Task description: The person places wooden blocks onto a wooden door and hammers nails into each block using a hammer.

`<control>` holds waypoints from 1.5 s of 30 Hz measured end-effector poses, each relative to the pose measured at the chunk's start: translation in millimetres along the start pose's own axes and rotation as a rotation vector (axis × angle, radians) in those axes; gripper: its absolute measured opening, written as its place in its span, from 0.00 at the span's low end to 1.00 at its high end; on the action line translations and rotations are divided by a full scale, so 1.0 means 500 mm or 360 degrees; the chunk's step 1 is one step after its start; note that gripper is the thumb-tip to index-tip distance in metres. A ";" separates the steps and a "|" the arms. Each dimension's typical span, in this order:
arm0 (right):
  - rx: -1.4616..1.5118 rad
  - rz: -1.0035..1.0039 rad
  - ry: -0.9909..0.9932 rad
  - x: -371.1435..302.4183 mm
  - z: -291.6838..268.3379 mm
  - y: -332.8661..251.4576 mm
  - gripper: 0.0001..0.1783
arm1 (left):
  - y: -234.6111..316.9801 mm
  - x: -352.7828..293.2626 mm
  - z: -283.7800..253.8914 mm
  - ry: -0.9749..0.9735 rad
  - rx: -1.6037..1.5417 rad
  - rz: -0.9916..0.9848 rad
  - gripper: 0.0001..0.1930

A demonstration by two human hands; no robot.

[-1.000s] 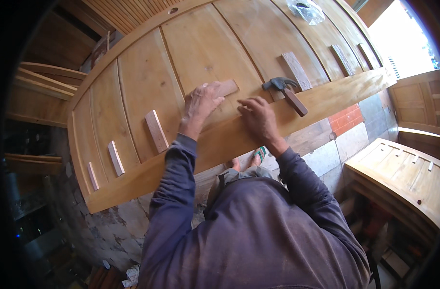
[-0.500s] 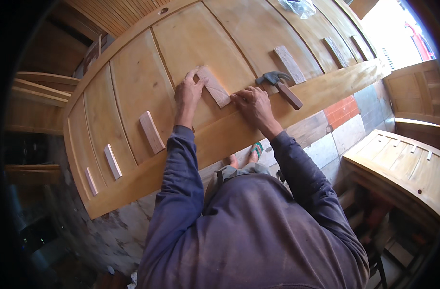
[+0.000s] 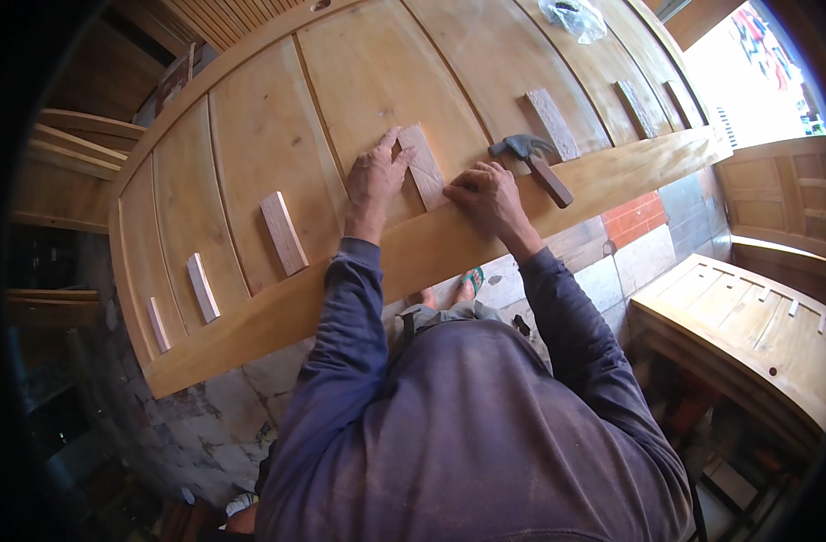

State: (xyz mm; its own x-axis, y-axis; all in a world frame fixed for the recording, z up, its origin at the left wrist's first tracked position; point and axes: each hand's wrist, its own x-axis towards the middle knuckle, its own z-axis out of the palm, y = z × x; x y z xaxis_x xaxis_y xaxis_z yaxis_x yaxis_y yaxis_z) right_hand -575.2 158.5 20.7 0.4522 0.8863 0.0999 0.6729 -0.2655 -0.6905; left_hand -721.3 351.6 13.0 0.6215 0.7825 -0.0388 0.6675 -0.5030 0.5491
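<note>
A short flat wooden block [image 3: 423, 170] lies on the large panelled wooden door [image 3: 359, 72], its lower end by the near rail. On its left edge, my left hand [image 3: 375, 181] grips with bent fingers, thumb and fingertips against the wood. By the block's lower right corner my right hand [image 3: 490, 194] is closed in a pinch, and whatever sits between its fingertips is hidden. Just right of that hand rests a claw hammer [image 3: 546, 178] with a dark head and brown handle, touched by neither hand.
Other wooden strips, such as a pale one [image 3: 284, 235] and a rough one [image 3: 554, 125], stand spaced along the door. A clear plastic bag [image 3: 575, 18] lies at the far side. Another panelled door [image 3: 747, 307] is at right, above the tiled floor [image 3: 643, 257].
The block has turned a little, its upper end swinging right, with my left hand following it. My right hand stays by its lower corner. The whole view has shifted slightly.
</note>
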 end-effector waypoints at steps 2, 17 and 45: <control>-0.0022 -0.0042 0.0023 0.000 -0.004 -0.001 0.15 | 0.001 -0.004 -0.001 -0.0006 -0.0026 0.0014 0.34; 0.0319 0.0262 0.0416 0.055 0.007 -0.019 0.11 | 0.006 0.002 0.000 0.0041 -0.0043 0.0040 0.22; -0.0045 -0.0067 -0.0106 0.217 0.037 -0.005 0.16 | 0.026 -0.016 0.018 0.0157 -0.0128 -0.0153 0.21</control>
State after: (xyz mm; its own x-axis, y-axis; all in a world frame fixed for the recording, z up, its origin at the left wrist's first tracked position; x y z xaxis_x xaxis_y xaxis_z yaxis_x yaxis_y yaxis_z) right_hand -538.5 262.1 19.9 0.3839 0.9199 0.0798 0.7071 -0.2373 -0.6661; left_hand -713.9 335.5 12.9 0.5103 0.8599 -0.0146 0.6847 -0.3959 0.6119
